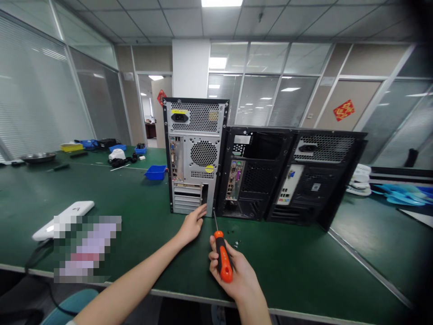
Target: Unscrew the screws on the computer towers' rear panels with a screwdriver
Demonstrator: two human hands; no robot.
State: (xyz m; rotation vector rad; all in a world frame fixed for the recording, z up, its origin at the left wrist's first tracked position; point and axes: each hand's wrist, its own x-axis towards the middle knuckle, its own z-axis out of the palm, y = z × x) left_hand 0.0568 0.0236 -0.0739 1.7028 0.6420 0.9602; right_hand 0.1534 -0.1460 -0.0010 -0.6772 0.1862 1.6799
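Three computer cases stand side by side with their back panels facing me: a silver-backed case (192, 153) at the left, a black case (259, 178) in the middle and another black case (311, 185) at the right. My right hand (237, 271) is closed round the handle of an orange and black screwdriver (225, 259). Its tip meets the lower right corner of the silver back panel. My left hand (192, 224) has its fingers stretched out against the panel's bottom edge, just left of the tip, and holds nothing.
Small screws (237, 243) lie on the green table (142, 225) right of the screwdriver. A blue tray (155, 172) is left of the cases. A white device (64, 220) with a cable and a blurred item lie at the left.
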